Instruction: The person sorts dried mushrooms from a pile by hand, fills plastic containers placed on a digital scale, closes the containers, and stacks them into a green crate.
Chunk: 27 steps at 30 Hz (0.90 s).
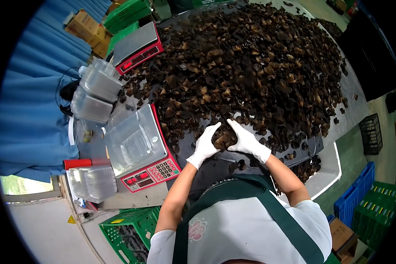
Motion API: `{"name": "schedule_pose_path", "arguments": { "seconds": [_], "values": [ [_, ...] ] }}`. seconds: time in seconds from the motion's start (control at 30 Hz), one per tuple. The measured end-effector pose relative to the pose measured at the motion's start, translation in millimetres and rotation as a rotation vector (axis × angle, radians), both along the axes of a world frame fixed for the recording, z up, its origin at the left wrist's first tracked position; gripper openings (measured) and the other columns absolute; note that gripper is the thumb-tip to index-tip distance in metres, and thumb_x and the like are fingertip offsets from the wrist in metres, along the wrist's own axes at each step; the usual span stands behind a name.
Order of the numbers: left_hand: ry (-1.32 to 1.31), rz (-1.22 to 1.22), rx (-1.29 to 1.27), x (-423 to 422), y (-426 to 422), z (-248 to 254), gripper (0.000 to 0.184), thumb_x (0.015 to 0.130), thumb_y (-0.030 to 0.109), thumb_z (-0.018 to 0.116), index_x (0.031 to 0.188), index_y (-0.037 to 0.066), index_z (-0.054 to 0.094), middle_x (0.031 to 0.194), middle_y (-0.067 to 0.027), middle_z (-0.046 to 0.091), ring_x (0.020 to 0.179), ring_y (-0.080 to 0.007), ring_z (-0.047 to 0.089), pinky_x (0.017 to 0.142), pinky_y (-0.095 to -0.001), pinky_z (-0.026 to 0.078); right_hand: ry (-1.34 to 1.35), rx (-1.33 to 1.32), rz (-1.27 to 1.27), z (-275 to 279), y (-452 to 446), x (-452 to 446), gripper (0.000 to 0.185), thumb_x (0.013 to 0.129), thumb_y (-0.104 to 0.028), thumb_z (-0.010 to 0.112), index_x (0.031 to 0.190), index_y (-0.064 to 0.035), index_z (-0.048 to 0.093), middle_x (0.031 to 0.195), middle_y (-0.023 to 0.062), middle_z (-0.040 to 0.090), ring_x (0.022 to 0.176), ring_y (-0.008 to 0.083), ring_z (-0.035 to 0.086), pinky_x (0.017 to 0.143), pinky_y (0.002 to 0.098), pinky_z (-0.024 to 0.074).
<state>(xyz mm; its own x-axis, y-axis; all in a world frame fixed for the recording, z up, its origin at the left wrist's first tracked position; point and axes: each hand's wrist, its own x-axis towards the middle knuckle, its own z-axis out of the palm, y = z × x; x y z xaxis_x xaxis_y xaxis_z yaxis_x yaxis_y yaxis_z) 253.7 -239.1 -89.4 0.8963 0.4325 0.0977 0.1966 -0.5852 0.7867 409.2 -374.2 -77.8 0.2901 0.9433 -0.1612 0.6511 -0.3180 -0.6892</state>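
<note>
White gloves cover both of my hands, which are at the near edge of a large heap of dark brown, curled mushroom-like pieces (251, 66). Between my left hand (205, 146) and my right hand (247, 141) lies a small clump of the pieces (225, 137), pressed from both sides. My fingers curve around it, with the fingertips apart at the far side. Left of my hands, a clear plastic tray (138, 143) rests on a red scale (152, 176) with a lit red display.
A second red scale (138, 46) stands at the back left. Clear containers are stacked at the left (97, 88) and lower left (93, 182). A white bin (332, 169) with dark pieces sits at the right, and a green crate (127, 235) below left.
</note>
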Motion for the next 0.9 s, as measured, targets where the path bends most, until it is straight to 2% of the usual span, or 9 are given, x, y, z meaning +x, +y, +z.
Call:
{"name": "schedule_pose_path", "arguments": {
  "seconds": [0.03, 0.13, 0.23, 0.3, 0.37, 0.47, 0.63, 0.77, 0.9],
  "values": [
    [-0.004, 0.002, 0.003, 2, 3, 1, 0.083, 0.058, 0.012, 0.077, 0.135, 0.013, 0.045, 0.126, -0.0121, 0.052, 0.111, -0.0316, 0.056, 0.093, -0.0375, 0.048, 0.013, 0.081, 0.022, 4, 6, 4, 0.108, 0.060, -0.029, 0.082, 0.148, -0.0129, 0.021, 0.147, 0.0188, 0.033, 0.129, 0.0341, 0.041, 0.103, 0.0383, 0.0412],
    [-0.076, 0.039, -0.232, 8, 4, 9, 0.069, 0.061, 0.007, 0.072, 0.127, 0.010, 0.052, 0.119, -0.0123, 0.056, 0.110, -0.0286, 0.057, 0.094, -0.0361, 0.047, 0.106, 0.090, 0.050, 14, 19, 11, 0.100, 0.061, -0.024, 0.080, 0.145, -0.0110, 0.027, 0.143, 0.0175, 0.039, 0.128, 0.0323, 0.044, 0.104, 0.0365, 0.0408],
    [-0.179, 0.048, -0.356, 15, 8, 25, 0.068, 0.061, 0.006, 0.072, 0.126, 0.009, 0.052, 0.118, -0.0111, 0.057, 0.109, -0.0266, 0.058, 0.094, -0.0356, 0.047, 0.193, 0.107, 0.085, 25, 32, 16, 0.094, 0.060, -0.021, 0.080, 0.142, -0.0097, 0.034, 0.137, 0.0177, 0.047, 0.122, 0.0317, 0.050, 0.101, 0.0362, 0.0433],
    [-0.195, 0.063, -0.295, 14, 13, 36, 0.067, 0.062, 0.002, 0.070, 0.126, 0.010, 0.054, 0.116, -0.0094, 0.058, 0.109, -0.0241, 0.058, 0.094, -0.0345, 0.046, 0.274, 0.098, 0.113, 30, 40, 20, 0.093, 0.058, -0.020, 0.080, 0.140, -0.0089, 0.037, 0.132, 0.0175, 0.051, 0.118, 0.0307, 0.053, 0.099, 0.0360, 0.0447],
    [-0.211, 0.068, -0.353, 11, 23, 51, 0.066, 0.061, 0.002, 0.071, 0.125, 0.010, 0.055, 0.115, -0.0091, 0.058, 0.108, -0.0241, 0.058, 0.094, -0.0349, 0.047, 0.211, 0.167, 0.100, 47, 50, 15, 0.084, 0.059, -0.017, 0.079, 0.134, -0.0076, 0.043, 0.123, 0.0160, 0.057, 0.113, 0.0292, 0.057, 0.096, 0.0350, 0.0461],
    [-0.184, 0.129, -0.296, -5, 38, 88, 0.060, 0.064, 0.008, 0.073, 0.122, 0.009, 0.057, 0.115, -0.0092, 0.058, 0.109, -0.0229, 0.058, 0.096, -0.0343, 0.046, 0.377, 0.221, 0.212, 84, 75, 7, 0.074, 0.059, -0.015, 0.079, 0.127, -0.0097, 0.049, 0.118, 0.0137, 0.061, 0.108, 0.0269, 0.060, 0.095, 0.0348, 0.0467],
    [-0.170, 0.298, -0.154, -60, 72, 135, 0.060, 0.067, 0.016, 0.077, 0.122, 0.005, 0.057, 0.118, -0.0112, 0.059, 0.111, -0.0231, 0.056, 0.098, -0.0344, 0.042, 0.236, 0.450, 0.355, 98, 138, -33, 0.073, 0.059, -0.021, 0.078, 0.125, -0.0077, 0.050, 0.119, 0.0165, 0.060, 0.110, 0.0320, 0.058, 0.095, 0.0376, 0.0471],
    [-0.149, 0.446, 0.001, -122, 98, 161, 0.061, 0.066, 0.009, 0.077, 0.123, 0.003, 0.056, 0.118, -0.0109, 0.061, 0.108, -0.0217, 0.058, 0.097, -0.0339, 0.044, 0.194, 0.550, 0.513, 113, 195, -92, 0.077, 0.060, -0.023, 0.078, 0.128, -0.0037, 0.047, 0.119, 0.0182, 0.058, 0.109, 0.0340, 0.058, 0.095, 0.0383, 0.0467],
    [-0.184, 0.547, -0.142, -187, 121, 154, 0.063, 0.066, 0.003, 0.074, 0.125, 0.002, 0.054, 0.117, -0.0108, 0.062, 0.107, -0.0191, 0.058, 0.097, -0.0328, 0.044, 0.240, 0.428, 0.624, 126, 233, -150, 0.075, 0.060, -0.028, 0.079, 0.124, -0.0049, 0.050, 0.117, 0.0169, 0.058, 0.107, 0.0342, 0.058, 0.091, 0.0393, 0.0487]
  ]
}}
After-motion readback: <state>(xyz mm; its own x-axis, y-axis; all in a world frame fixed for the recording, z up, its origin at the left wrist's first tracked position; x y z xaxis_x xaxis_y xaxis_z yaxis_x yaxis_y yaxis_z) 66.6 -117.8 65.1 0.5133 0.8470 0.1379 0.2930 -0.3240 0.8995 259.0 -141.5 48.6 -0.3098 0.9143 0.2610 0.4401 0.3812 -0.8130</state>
